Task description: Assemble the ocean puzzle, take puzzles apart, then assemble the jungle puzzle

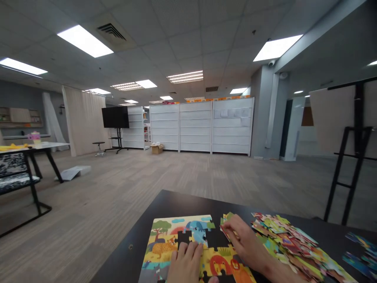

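Observation:
A partly assembled jigsaw puzzle with colourful animals lies on the black table, with dark gaps near its middle, upper right and bottom. My left hand rests over its lower middle, fingers stretched out and lying flat on the pieces. Just beyond the puzzle's right edge, my right hand is closed with a puzzle piece at its fingertips; the fingers partly cover it. Near my right forearm spreads a large heap of loose puzzle pieces.
The black table ends at a far edge beyond the puzzle. More dark blue pieces lie at far right. A black easel stands on the right. Across the carpeted floor are white shelves, a screen on a stand and a cardboard box.

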The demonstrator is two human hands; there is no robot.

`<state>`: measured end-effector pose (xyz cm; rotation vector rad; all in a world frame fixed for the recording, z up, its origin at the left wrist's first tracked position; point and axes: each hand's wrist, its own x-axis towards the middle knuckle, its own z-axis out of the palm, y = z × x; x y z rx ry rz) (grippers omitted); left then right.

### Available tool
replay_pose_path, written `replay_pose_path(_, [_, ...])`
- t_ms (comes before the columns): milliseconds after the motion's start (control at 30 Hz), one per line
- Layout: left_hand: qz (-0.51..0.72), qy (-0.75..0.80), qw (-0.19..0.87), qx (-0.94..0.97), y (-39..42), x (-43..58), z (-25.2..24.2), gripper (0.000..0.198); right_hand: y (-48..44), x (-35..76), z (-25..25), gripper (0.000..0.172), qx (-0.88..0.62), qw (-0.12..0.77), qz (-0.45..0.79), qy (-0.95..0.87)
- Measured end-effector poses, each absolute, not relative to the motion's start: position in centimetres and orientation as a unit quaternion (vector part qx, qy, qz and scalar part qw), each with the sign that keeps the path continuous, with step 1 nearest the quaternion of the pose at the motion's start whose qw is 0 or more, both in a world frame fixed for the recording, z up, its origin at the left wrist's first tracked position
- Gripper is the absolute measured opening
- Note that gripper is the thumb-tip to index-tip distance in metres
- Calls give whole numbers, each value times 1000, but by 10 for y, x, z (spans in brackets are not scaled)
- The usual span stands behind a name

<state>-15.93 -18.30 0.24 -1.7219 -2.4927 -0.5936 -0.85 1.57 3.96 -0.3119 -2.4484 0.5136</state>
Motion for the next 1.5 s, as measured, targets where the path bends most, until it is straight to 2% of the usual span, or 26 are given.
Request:
replay_pose_path(100, [-181,-807,39,-560,-178,-160,-2,57,21,9,31,20,-52,263,114,-957])
replay_pose_path(233, [-155,-819,55,-550,-170,-161,-9,39,25,6,24,20,-57,262,120,-956])
replay_pose_path(300, [-138,-826,41,-546,-166,-161,-4,37,26,3,22,20,-56,262,129,-955])
replay_pose_path(500, [-165,-817,-35,-551,-161,-161,20,50,27,3,20,21,-96,272,151,-946])
replay_pose_path(833, [-146,-813,18,-564,-160,-167,-2,62,30,2,20,31,-147,295,162,-930])
replay_pose_path(1267, [-81,-818,-34,-569,-153,-173,18,68,28,0,18,31,-168,297,148,-928])
replay_pose_path(1400, [-78,-808,-35,-583,-156,-174,15,73,35,1,14,41,-192,294,150,-924])
replay_pose_path(1500, [-96,-813,-22,-574,-159,-175,9,77,44,3,6,59,-239,312,170,-904])
